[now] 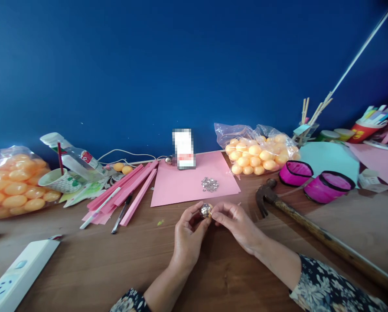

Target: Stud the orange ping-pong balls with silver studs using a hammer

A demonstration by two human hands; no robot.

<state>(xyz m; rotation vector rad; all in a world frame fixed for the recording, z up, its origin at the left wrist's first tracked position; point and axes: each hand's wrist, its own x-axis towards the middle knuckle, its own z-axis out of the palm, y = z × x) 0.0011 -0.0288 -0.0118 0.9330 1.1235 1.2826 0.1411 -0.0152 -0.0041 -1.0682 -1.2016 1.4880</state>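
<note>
My left hand (187,234) and my right hand (236,223) meet over the wooden table (83,268), just in front of a pink paper sheet (187,182). Between the fingertips of both hands sits a small shiny silver ball, like a bell (206,210). The left fingers pinch it from the left; the right fingers pinch at its right side. A little pile of small silver bits (210,184) lies on the pink sheet just beyond the hands.
A hammer (311,227) lies to the right. Bags of orange balls (259,157) (13,184), pink paper strips (128,188), pens, a paper cup (59,180), a plastic bottle, two pink round containers (327,185) and a power strip (16,277) surround the area.
</note>
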